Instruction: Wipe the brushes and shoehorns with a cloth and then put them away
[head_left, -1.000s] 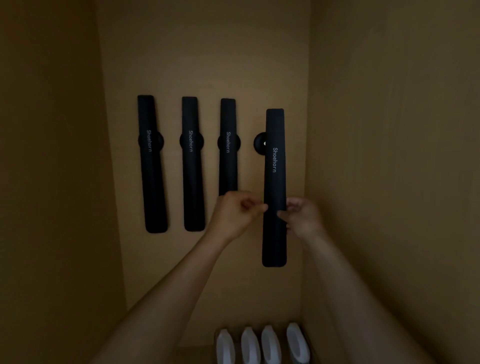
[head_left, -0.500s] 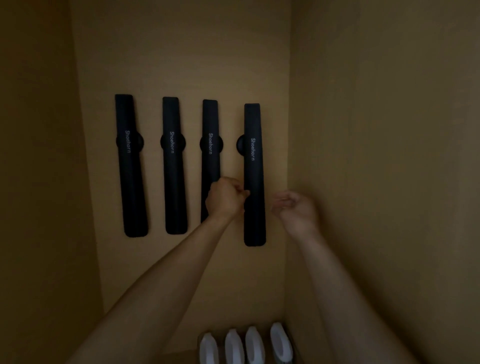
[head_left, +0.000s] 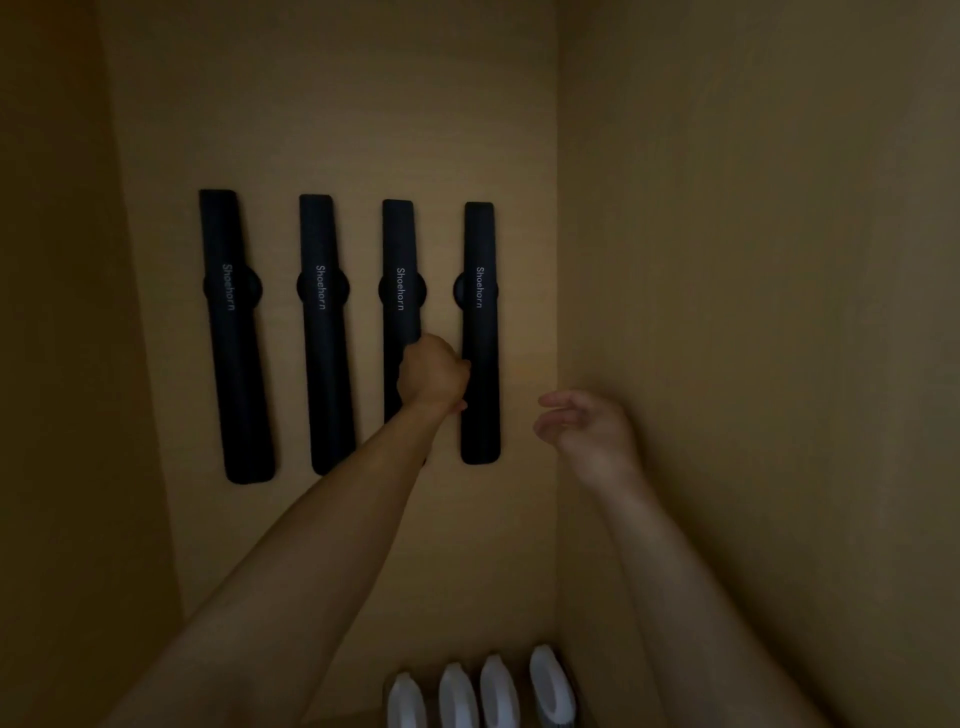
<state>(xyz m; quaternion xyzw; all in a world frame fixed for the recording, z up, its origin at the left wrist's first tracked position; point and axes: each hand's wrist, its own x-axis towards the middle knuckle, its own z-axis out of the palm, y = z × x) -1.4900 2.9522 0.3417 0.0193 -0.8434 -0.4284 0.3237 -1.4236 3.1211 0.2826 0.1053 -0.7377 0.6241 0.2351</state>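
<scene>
Black shoehorns, all four, hang on the back wall, your left hand (head_left: 434, 375) gripping the 3 o'clock shoehorn (head_left: 480, 332) while your right hand (head_left: 582, 423) hovers slack and empty; white brushes (head_left: 480, 693) at 6 o'clock look stowed, so little seems left.

Shoehorns, count: four, black, long and flat, each printed "Shoehorn" in pale letters.
Pose: upright, side by side, each over a round black mount on the back wall.
First shoehorn (head_left: 236, 358): far left, leaned slightly.
Second shoehorn (head_left: 324, 353): just right of it.
Third shoehorn (head_left: 400, 270): lower half hidden.
Fourth shoehorn (head_left: 480, 312): far right, nearest the corner.
Brushes (head_left: 480, 693): four white shapes in a row at bottom edge, detail unclear.
</scene>
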